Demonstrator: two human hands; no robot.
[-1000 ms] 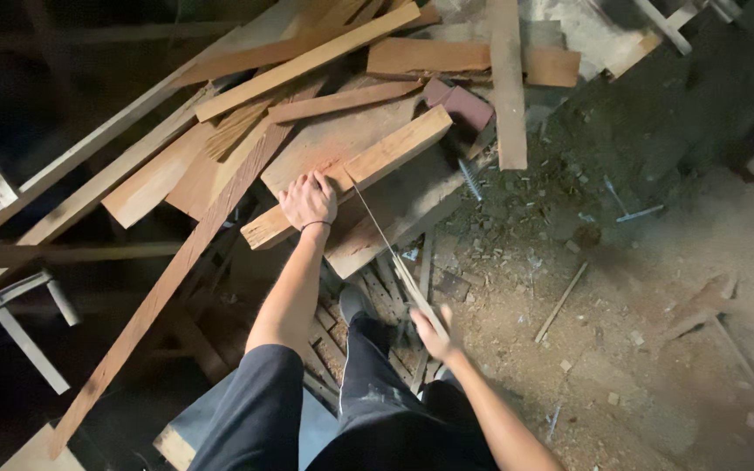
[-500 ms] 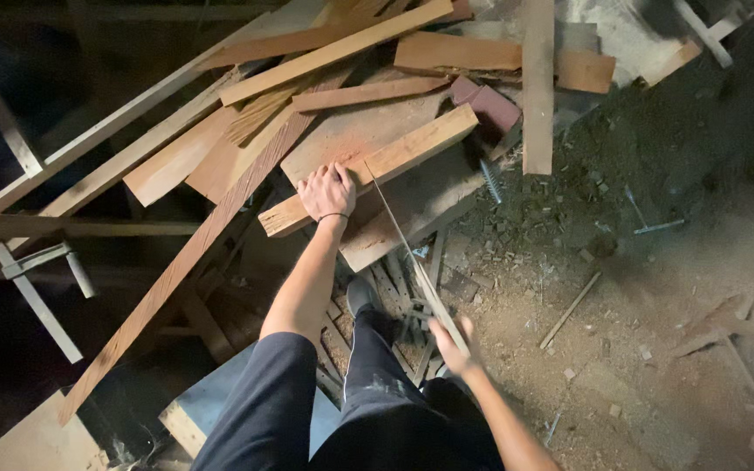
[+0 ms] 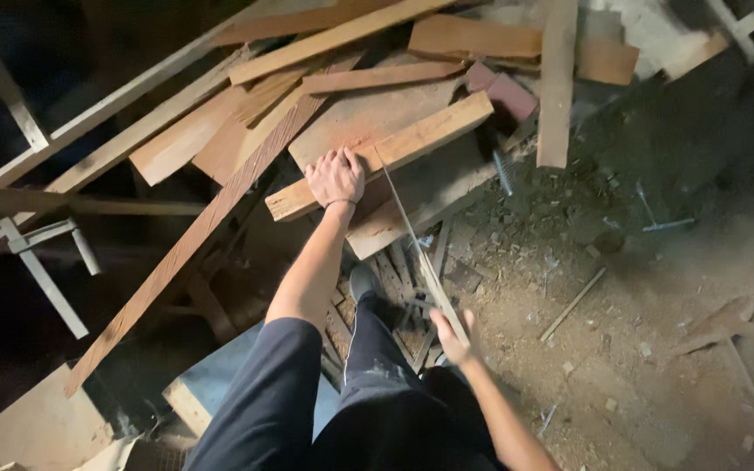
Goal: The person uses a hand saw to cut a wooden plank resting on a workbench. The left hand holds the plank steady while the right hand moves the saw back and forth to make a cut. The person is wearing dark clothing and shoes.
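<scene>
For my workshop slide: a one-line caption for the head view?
Left hand steadies a plank while the right hand draws a handsaw across it.

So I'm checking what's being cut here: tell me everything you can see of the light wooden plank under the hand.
The light wooden plank is a thick, pale, squared length of timber lying diagonally atop a heap of boards. The left hand presses flat on it near its lower end. The thin handsaw blade, held by the right hand, meets its edge.
</scene>
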